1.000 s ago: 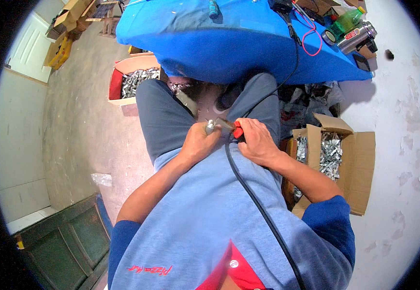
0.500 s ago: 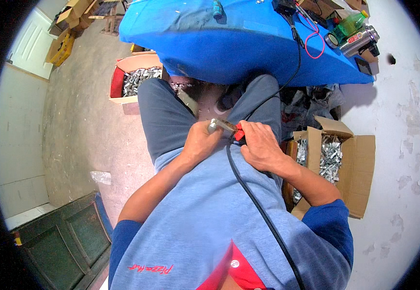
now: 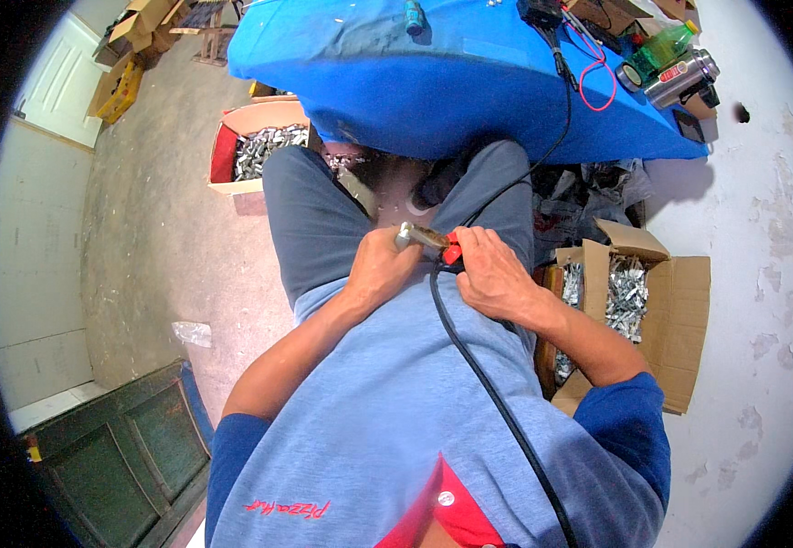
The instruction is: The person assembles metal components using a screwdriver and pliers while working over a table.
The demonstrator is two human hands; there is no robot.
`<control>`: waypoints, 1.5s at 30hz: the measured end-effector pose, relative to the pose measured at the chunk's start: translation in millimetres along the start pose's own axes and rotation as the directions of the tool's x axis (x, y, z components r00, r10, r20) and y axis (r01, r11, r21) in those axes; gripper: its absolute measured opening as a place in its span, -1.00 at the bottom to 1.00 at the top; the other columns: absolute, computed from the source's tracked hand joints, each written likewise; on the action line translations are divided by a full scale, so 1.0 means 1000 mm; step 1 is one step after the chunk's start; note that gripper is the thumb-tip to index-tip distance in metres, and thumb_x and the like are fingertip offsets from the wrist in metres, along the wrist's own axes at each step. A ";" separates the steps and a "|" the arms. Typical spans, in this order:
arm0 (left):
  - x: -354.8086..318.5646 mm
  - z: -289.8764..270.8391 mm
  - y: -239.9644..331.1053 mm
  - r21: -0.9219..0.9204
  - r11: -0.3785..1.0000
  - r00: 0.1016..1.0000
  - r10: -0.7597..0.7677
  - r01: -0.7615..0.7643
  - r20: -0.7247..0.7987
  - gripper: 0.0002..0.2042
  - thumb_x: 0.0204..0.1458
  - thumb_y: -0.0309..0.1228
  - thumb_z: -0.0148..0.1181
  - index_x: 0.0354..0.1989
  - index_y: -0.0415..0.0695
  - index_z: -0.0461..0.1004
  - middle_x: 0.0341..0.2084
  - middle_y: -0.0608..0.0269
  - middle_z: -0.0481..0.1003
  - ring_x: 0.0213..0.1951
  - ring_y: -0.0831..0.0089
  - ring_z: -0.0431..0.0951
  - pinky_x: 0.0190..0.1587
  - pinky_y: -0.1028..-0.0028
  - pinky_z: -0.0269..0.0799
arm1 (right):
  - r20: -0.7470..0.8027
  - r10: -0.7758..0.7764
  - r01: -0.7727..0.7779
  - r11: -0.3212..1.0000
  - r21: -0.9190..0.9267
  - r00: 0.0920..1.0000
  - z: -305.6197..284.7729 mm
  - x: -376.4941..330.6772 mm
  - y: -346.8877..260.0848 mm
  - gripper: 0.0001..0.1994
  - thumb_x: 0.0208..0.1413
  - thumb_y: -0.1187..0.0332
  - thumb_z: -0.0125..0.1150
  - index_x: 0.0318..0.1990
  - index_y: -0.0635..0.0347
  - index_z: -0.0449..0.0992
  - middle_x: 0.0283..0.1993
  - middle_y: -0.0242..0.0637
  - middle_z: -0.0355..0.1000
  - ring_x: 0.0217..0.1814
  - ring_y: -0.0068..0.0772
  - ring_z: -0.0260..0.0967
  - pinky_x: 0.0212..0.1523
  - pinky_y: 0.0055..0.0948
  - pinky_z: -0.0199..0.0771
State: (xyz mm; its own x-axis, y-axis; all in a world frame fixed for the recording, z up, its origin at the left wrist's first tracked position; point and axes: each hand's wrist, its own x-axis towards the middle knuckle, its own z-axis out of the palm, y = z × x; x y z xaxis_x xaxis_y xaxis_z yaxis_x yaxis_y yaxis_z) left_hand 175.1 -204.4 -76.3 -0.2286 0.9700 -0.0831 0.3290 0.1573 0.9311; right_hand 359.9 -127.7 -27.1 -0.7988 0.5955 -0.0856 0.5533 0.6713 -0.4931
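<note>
Hands: a small silvery piece (image 3: 404,237) is gripped in the left hand (image 3: 383,270), fingers curled and thumb up against it, near the centre of the frame. A red-handled tool (image 3: 452,249) is clasped in the right hand (image 3: 495,274), just right of it; its greyish metal end is pointed at the silvery piece. Whether the 2 are touching cannot be told.

Progress: work on 1 piece is judged to be under way, as neither grip is released. How much has been done on it cannot be read at this size.

Stock: many loose metal parts (image 3: 270,146) are held in a red-lined box (image 3: 243,188), upper left of centre. More metal parts (image 3: 627,297) are heaped in a cardboard box (image 3: 684,333), right of the frame. Which of the 2 lots is finished, if either, is not shown; a large quantity is present in each.
</note>
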 end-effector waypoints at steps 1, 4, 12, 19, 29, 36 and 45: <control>0.000 0.001 -0.002 0.014 1.000 1.000 -0.006 0.006 0.005 -0.82 0.06 -0.47 0.02 -0.34 -0.29 0.54 -0.70 0.25 0.41 -0.58 0.56 0.33 -0.50 0.36 0.28 | 0.004 -0.001 0.001 1.000 0.007 1.000 0.000 0.000 0.000 -0.67 -0.11 0.51 0.00 -0.11 0.36 0.28 -0.19 0.12 0.34 -0.11 0.19 0.30 -0.07 0.06 0.31; 0.001 0.000 0.000 0.047 0.999 1.000 0.000 0.000 0.006 -0.83 0.06 -0.46 0.03 -0.35 -0.29 0.53 -0.72 0.22 0.39 -0.61 0.54 0.32 -0.52 0.35 0.27 | 0.009 -0.011 0.011 1.000 0.014 1.000 -0.001 -0.001 0.002 -0.68 -0.10 0.50 -0.01 -0.11 0.34 0.29 -0.19 0.10 0.35 -0.11 0.17 0.31 -0.09 0.06 0.30; 0.000 -0.003 0.001 0.083 0.997 1.000 -0.003 0.001 0.026 -0.82 0.07 -0.44 0.04 -0.38 -0.30 0.52 -0.73 0.16 0.39 -0.63 0.51 0.34 -0.53 0.31 0.29 | -0.005 -0.097 0.096 0.995 -0.015 0.995 0.007 0.003 0.016 -0.70 -0.12 0.50 -0.01 -0.15 0.29 0.28 -0.26 0.06 0.39 -0.17 0.15 0.33 -0.15 0.02 0.27; 0.000 -0.007 0.005 0.103 0.995 1.000 0.000 -0.003 0.028 -0.82 0.05 -0.43 0.07 -0.41 -0.33 0.50 -0.72 0.06 0.40 -0.63 0.42 0.39 -0.50 0.28 0.33 | 0.004 -0.141 0.141 0.990 -0.014 0.990 0.012 0.005 0.024 -0.70 -0.15 0.51 0.03 -0.17 0.28 0.27 -0.27 0.07 0.38 -0.18 0.14 0.33 -0.18 0.03 0.26; -0.003 -0.010 -0.002 0.085 0.986 0.988 -0.146 0.141 0.057 -0.78 -0.04 -0.40 0.11 -0.28 -0.21 0.60 -0.43 -0.22 0.54 -0.33 -0.10 0.59 -0.23 0.13 0.47 | -0.038 -0.138 0.136 0.988 -0.072 0.990 0.016 0.007 0.018 -0.51 -0.21 0.56 0.07 0.01 0.38 0.28 -0.12 0.06 0.38 0.00 0.06 0.32 0.04 -0.09 0.26; -0.005 -0.005 -0.004 0.099 0.995 1.000 0.003 -0.002 -0.008 -0.82 0.10 -0.43 0.08 -0.41 -0.31 0.51 -0.72 0.09 0.42 -0.63 0.45 0.36 -0.51 0.29 0.31 | 0.064 -0.009 0.013 0.997 -0.070 0.998 0.006 0.000 0.013 -0.47 -0.15 0.50 0.06 0.10 0.41 0.26 0.03 0.12 0.36 0.14 0.10 0.27 0.15 -0.05 0.19; -0.004 -0.003 -0.004 0.099 0.995 0.999 -0.030 0.033 -0.029 -0.82 0.07 -0.42 0.10 -0.43 -0.32 0.50 -0.74 0.12 0.38 -0.63 0.48 0.37 -0.52 0.31 0.31 | 0.130 0.052 -0.045 0.997 -0.060 0.990 -0.004 -0.002 0.005 -0.49 -0.05 0.45 0.02 0.13 0.39 0.21 0.04 0.13 0.35 0.12 0.13 0.27 0.12 -0.01 0.25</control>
State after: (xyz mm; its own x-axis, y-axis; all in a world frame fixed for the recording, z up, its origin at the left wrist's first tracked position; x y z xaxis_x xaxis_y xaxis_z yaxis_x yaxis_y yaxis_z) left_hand 172.2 -209.8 -78.4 -0.2649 0.9590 -0.1005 0.4108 0.2065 0.8881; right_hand 365.1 -123.5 -25.6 -0.7927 0.5674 -0.2230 0.6017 0.6692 -0.4360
